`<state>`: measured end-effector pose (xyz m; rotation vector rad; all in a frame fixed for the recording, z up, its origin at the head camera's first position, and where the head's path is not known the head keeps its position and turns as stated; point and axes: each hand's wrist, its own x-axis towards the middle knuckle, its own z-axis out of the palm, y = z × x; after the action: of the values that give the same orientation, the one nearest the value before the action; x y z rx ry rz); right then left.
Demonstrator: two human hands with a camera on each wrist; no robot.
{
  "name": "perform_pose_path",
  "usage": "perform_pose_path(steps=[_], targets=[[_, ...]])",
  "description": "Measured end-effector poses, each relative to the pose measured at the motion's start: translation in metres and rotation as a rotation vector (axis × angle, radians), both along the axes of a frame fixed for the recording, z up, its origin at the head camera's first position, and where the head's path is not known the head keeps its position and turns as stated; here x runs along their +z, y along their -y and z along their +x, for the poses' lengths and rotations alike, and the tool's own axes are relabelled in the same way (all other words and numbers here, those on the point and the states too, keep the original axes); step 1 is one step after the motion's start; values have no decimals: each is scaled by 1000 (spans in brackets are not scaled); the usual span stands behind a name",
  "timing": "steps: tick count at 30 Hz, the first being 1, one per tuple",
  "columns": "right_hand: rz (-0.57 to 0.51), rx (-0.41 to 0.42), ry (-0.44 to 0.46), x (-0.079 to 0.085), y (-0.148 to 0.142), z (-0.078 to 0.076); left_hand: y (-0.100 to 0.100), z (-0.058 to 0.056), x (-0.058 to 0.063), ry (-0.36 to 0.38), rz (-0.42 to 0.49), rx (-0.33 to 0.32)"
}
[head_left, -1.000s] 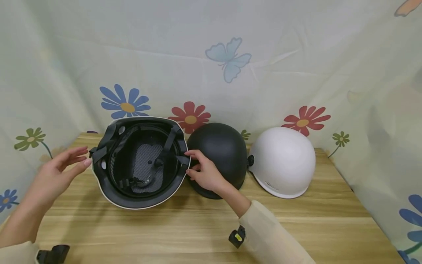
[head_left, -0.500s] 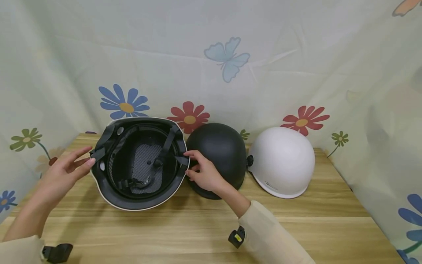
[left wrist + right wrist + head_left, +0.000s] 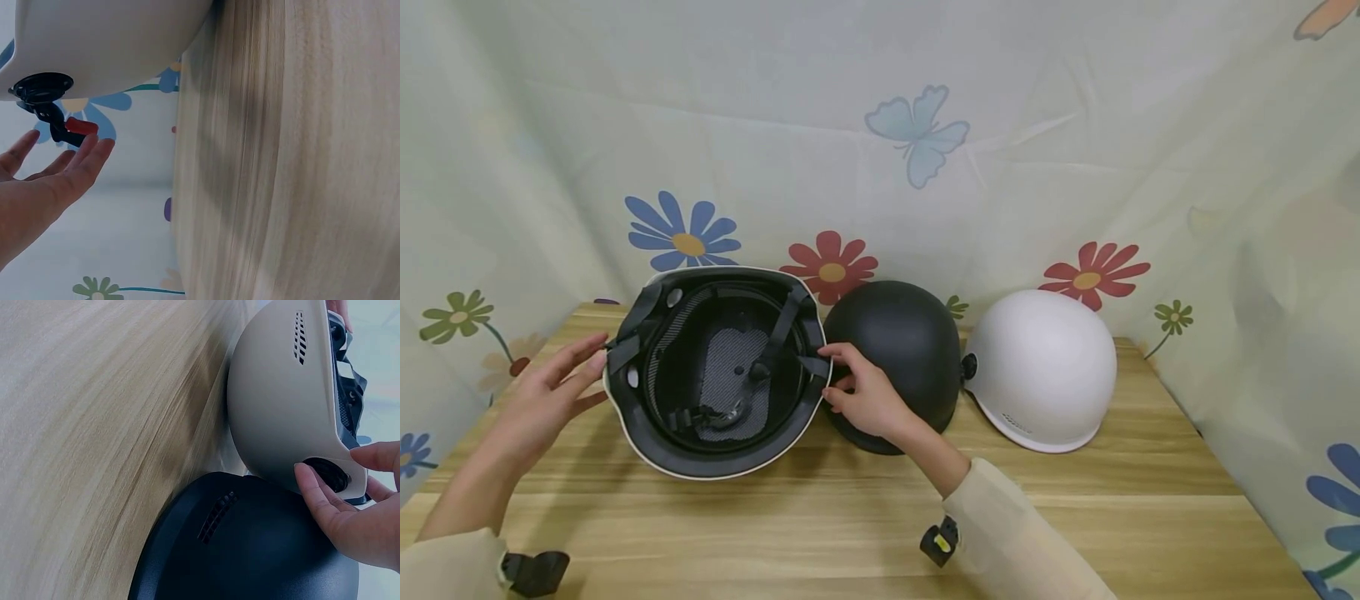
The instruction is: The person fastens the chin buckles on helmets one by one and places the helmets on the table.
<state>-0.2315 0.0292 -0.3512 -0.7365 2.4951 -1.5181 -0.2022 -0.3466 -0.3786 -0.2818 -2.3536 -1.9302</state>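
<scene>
An off-white helmet (image 3: 718, 467) lies upturned on the table, its black lining (image 3: 737, 342) and chin strap facing up. My right hand (image 3: 868, 392) pinches its right rim, thumb and fingers beside a round black side knob (image 3: 328, 475) in the right wrist view. At its left edge rests my left hand (image 3: 553, 396), fingers loosely bent and fingertips close to the side. In the left wrist view, those fingers reach a black fitting with a red tab (image 3: 81, 126) hanging below another round black knob (image 3: 44, 87); the fingertips seem to touch it, without a clear grip.
A black helmet (image 3: 895, 333) stands dome-up right beside the upturned one, under my right hand. Farther right is a white helmet (image 3: 1045, 367), also dome-up. All are on a wood-grain table (image 3: 850, 533) before a flowered curtain (image 3: 760, 150).
My left hand has moved right, from just off the helmet to its left edge, its fingers shifting at the side. The right hand keeps its hold; the helmets stay nearly in place.
</scene>
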Motion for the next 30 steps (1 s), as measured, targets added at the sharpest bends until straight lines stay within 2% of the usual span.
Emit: perform_pose_path(steps=[9, 12, 19, 21, 26, 28, 30], targets=[[8, 3, -4, 1, -1, 1, -1, 0, -1, -3, 150, -75], [11, 2, -5, 1, -1, 1, -2, 1, 1, -17, 130, -68], [4, 4, -3, 0, -2, 0, -4, 5, 4, -43, 66, 9], [4, 5, -6, -1, -1, 0, -5, 6, 6, -39, 41, 54], [-1, 9, -7, -1, -1, 0, -10, 8, 11, -27, -86, 172], [-1, 9, -7, -1, -1, 0, -12, 9, 13, -46, -115, 197], [1, 9, -7, -1, -1, 0, -14, 10, 15, -81, -93, 201]])
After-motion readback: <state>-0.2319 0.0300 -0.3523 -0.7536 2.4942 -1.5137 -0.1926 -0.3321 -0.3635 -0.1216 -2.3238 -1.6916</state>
